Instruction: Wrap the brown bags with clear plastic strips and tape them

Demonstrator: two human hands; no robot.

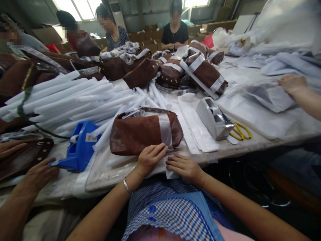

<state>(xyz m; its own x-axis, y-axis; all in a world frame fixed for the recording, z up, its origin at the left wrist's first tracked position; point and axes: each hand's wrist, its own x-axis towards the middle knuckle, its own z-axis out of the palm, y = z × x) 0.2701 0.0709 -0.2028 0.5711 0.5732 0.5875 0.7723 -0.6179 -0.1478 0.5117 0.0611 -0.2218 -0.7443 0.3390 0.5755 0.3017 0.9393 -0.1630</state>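
Observation:
A folded brown suede piece point(140, 134) lies on the table edge in front of me, with a white paper band point(165, 130) wrapped around its right part. My left hand point(149, 159) rests against its near side, fingers bent and pressing on the lower end of the band. My right hand point(184, 167) lies flat beside it, fingers stretched out onto a loose strip of white paper point(172, 172) at the table edge. Neither hand lifts anything.
A blue tape dispenser point(80, 145) sits left, a white tape dispenser point(213, 118) and yellow scissors point(240, 130) right. Rolled white paper point(75, 100) and brown banded bundles point(200, 72) fill the table. Other people's hands are at left point(37, 175) and right point(292, 83); several people sit opposite.

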